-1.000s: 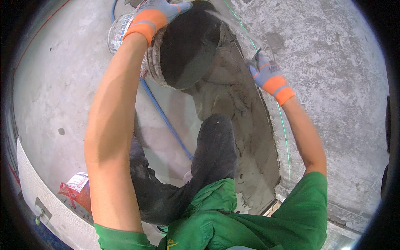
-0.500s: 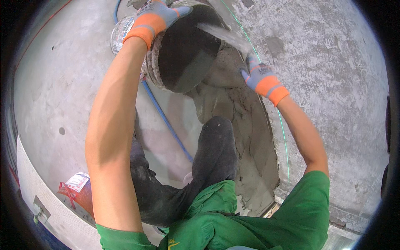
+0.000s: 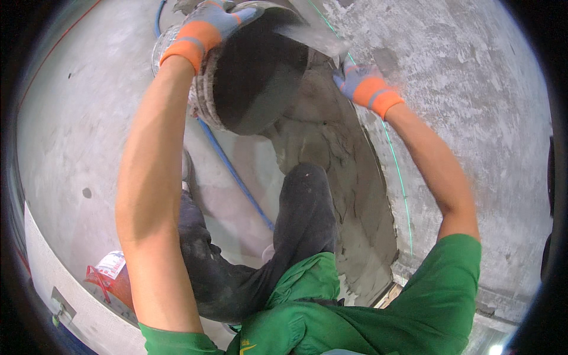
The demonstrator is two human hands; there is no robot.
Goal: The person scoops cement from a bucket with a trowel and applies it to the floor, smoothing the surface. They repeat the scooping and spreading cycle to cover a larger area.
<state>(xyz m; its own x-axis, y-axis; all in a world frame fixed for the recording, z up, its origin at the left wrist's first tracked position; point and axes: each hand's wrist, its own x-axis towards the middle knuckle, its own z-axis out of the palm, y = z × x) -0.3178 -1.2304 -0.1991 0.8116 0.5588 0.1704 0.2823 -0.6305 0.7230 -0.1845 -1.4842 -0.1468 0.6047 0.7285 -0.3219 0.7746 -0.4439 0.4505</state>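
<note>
A round bucket (image 3: 206, 97) lies tipped over on the floor ahead of me, its dark mouth turned my way. My left hand (image 3: 214, 23), in a grey and orange glove, grips its upper rim. In my right hand (image 3: 360, 81), gloved alike, is the handle of a trowel (image 3: 319, 40), mostly covered by the fingers. The metal blade points left across the bucket's mouth and is blurred by motion. Wet grey mortar (image 3: 358, 189) spreads from below the bucket along the foot of the wall toward me.
A rough grey wall (image 3: 473, 118) rises on the right, with a thin green line of light (image 3: 397, 171) along it. Between the bucket and my bent knee (image 3: 306, 186) runs a blue hose (image 3: 234, 168). An orange-red container (image 3: 115, 278) stands at lower left beside a pale panel (image 3: 50, 251).
My right hand and the trowel have moved up and a little left, nearer the bucket. The bucket and my left hand appear slightly farther left in view.
</note>
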